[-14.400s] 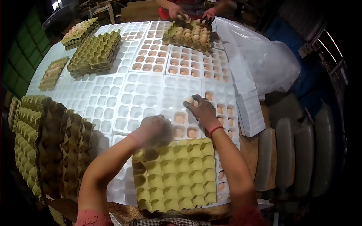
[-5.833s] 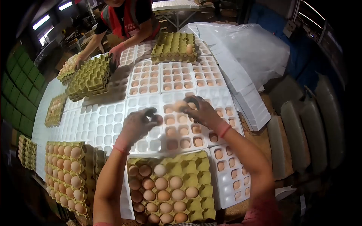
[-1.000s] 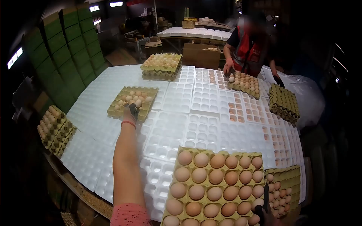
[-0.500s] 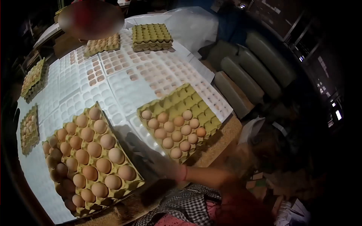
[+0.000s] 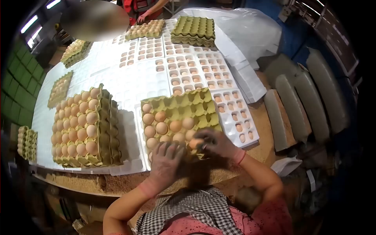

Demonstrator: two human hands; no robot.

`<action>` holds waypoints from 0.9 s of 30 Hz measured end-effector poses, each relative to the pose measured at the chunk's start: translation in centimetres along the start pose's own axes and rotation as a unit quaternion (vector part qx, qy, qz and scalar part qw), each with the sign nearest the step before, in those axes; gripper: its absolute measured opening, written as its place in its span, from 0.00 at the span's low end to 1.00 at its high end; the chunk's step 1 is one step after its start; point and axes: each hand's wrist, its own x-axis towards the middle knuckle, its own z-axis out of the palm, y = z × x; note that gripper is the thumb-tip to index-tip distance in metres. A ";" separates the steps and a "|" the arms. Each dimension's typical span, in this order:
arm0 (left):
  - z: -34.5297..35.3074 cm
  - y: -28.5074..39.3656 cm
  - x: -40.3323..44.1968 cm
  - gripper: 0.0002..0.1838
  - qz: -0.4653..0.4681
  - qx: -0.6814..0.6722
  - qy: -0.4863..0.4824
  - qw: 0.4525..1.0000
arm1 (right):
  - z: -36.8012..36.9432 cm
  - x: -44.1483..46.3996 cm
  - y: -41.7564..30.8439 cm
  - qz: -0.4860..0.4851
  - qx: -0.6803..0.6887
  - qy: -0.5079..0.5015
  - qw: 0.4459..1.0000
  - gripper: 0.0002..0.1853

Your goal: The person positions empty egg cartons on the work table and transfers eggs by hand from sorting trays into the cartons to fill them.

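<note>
Both of my hands wear greyish gloves with pink cuffs and are over the near side of a yellow pulp egg tray (image 5: 188, 102). My right hand (image 5: 219, 144) has its fingertips against an orange-brown egg (image 5: 196, 143) at the tray's right front. With fingers stretched forward and slightly apart, my left hand (image 5: 165, 166) is at the tray's front edge, by the nearest eggs. Its fingertips partly cover those eggs, and whether they grip one is unclear. Brown eggs (image 5: 161, 128) fill the left and front cups; the back cups hold none.
A tall stack of full egg trays (image 5: 109, 129) stands to the left. White moulded trays (image 5: 232, 113) with eggs in some pockets cover the table. Stacked yellow trays (image 5: 192, 29) sit at the back, near a co-worker's hand (image 5: 143, 17). Grey slabs (image 5: 280, 121) lean at right.
The view has turned, bringing both my hands into sight. My right hand has moved from between the stack and the tray to the tray's right front, at an egg.
</note>
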 end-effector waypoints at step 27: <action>-5.8 -15.2 11.0 0.26 -0.293 -0.184 0.214 0.914 | -6.8 22.1 0.0 -0.199 -0.244 -0.035 0.949 0.20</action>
